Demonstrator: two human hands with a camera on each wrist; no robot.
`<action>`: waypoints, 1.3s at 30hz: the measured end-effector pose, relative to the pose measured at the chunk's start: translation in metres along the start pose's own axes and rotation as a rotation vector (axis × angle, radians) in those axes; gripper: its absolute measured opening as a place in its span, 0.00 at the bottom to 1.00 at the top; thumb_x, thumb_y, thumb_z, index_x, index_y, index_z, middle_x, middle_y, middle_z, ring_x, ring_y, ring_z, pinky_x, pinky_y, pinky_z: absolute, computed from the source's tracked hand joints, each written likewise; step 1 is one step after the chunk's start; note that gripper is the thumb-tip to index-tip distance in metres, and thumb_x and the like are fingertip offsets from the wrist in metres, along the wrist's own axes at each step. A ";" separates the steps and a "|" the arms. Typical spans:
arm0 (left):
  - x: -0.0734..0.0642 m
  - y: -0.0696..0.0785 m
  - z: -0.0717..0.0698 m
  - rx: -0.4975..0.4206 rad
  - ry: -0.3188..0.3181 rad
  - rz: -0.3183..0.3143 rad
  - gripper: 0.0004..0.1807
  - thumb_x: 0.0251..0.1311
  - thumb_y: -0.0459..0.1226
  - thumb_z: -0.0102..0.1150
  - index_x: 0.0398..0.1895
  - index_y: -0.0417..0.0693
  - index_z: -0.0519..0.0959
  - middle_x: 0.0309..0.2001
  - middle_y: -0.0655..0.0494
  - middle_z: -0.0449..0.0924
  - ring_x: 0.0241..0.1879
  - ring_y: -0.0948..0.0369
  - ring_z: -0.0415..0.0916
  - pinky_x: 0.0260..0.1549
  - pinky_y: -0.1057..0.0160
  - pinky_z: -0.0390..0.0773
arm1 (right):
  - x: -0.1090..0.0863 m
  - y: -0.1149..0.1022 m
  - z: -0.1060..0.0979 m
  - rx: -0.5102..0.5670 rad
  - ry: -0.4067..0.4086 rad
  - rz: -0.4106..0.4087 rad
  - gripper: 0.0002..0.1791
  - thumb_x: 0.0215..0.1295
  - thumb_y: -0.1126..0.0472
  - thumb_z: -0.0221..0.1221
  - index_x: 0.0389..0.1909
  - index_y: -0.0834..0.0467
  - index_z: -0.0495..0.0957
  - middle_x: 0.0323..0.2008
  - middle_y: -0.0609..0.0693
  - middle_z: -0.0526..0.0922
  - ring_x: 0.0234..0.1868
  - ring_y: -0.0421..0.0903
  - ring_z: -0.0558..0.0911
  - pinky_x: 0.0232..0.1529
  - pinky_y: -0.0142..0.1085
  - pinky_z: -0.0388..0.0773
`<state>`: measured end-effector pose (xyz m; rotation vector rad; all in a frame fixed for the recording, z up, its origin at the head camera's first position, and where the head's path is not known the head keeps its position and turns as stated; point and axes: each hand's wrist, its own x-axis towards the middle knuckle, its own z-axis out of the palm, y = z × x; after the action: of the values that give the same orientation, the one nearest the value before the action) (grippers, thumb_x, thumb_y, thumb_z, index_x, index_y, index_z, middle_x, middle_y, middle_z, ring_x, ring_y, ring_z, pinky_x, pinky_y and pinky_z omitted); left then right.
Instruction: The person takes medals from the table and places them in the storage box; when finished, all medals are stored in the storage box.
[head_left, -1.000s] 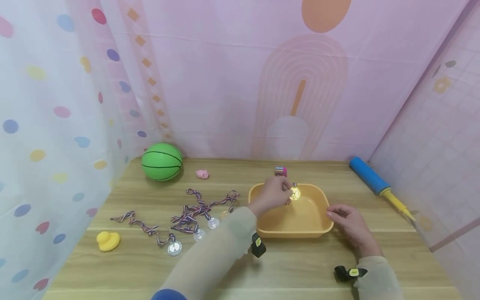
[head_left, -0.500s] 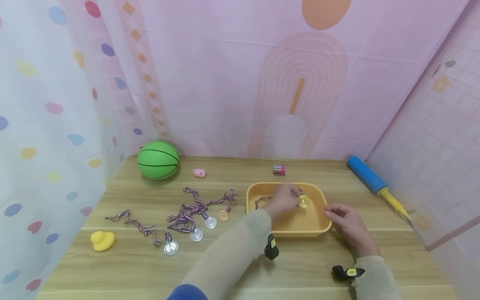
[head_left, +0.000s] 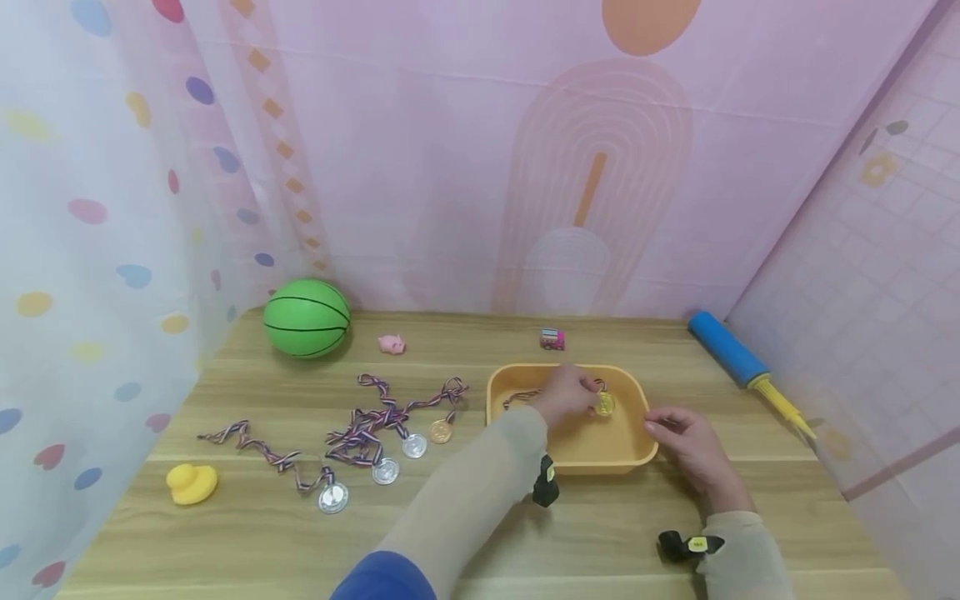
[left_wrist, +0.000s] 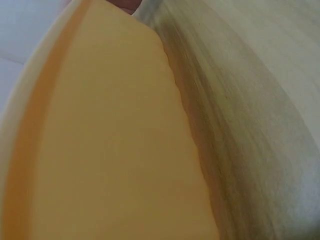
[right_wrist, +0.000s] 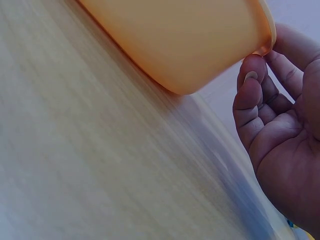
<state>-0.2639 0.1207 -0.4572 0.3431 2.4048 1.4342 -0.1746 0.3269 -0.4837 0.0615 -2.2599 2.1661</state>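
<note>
My left hand (head_left: 567, 393) is inside the yellow plastic basin (head_left: 600, 458), its fingertips pinching the edge of a gold medal (head_left: 604, 404). Part of a striped ribbon (head_left: 522, 395) lies in the basin, left of that hand. At the basin's right end, my right hand (head_left: 690, 446) holds the rim between thumb and fingers; the right wrist view shows the fingertips right at the rim of the basin (right_wrist: 200, 45). The left wrist view has mostly the basin's long side wall (left_wrist: 115, 125), with the medal out of sight.
Left of the basin lie two silver medals (head_left: 414, 446) and a bronze medal (head_left: 441, 431) with tangled ribbons; another silver medal (head_left: 333, 497) lies nearer. Around them are a yellow duck (head_left: 192, 484), green ball (head_left: 307, 318), pink pig (head_left: 392, 344), small toy car (head_left: 552, 338) and blue pump (head_left: 727, 348).
My left hand has brought the gold medal from the basin's back rim down into the basin, its ribbon now inside. The right hand stays at the rim; the head view has shifted slightly.
</note>
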 end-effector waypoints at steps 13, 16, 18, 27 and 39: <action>0.005 -0.007 -0.004 -0.033 -0.038 -0.005 0.03 0.53 0.30 0.68 0.30 0.38 0.85 0.24 0.55 0.82 0.19 0.63 0.80 0.23 0.69 0.80 | 0.003 -0.002 0.000 -0.004 -0.006 0.006 0.14 0.62 0.70 0.61 0.43 0.77 0.74 0.35 0.48 0.83 0.35 0.39 0.81 0.36 0.30 0.81; 0.007 -0.009 -0.004 -0.022 -0.037 0.003 0.03 0.52 0.30 0.69 0.29 0.39 0.85 0.23 0.56 0.82 0.18 0.65 0.79 0.21 0.71 0.79 | 0.003 -0.002 0.000 -0.010 -0.002 0.017 0.15 0.62 0.69 0.61 0.44 0.77 0.74 0.35 0.48 0.82 0.36 0.39 0.81 0.36 0.30 0.80; 0.006 -0.009 -0.004 -0.018 -0.037 0.012 0.02 0.52 0.30 0.69 0.29 0.39 0.85 0.22 0.57 0.81 0.18 0.65 0.79 0.21 0.71 0.79 | 0.003 -0.003 0.000 -0.014 0.001 0.028 0.15 0.62 0.69 0.61 0.44 0.77 0.74 0.36 0.48 0.82 0.36 0.39 0.80 0.37 0.31 0.80; 0.008 -0.014 0.002 0.050 -0.027 0.054 0.03 0.51 0.33 0.70 0.27 0.42 0.86 0.18 0.60 0.81 0.17 0.66 0.77 0.19 0.72 0.76 | 0.001 -0.002 0.000 -0.074 0.028 0.061 0.15 0.62 0.68 0.62 0.44 0.75 0.75 0.36 0.45 0.82 0.37 0.39 0.80 0.38 0.31 0.80; 0.009 -0.015 0.001 0.239 0.012 0.059 0.05 0.51 0.36 0.70 0.21 0.49 0.85 0.17 0.65 0.78 0.20 0.67 0.72 0.21 0.73 0.70 | 0.001 -0.001 0.001 -0.026 0.015 0.031 0.12 0.62 0.70 0.61 0.43 0.74 0.76 0.35 0.45 0.83 0.36 0.39 0.80 0.37 0.31 0.80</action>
<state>-0.2724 0.1174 -0.4722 0.4670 2.6014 1.1752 -0.1758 0.3262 -0.4830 0.0093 -2.2955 2.1438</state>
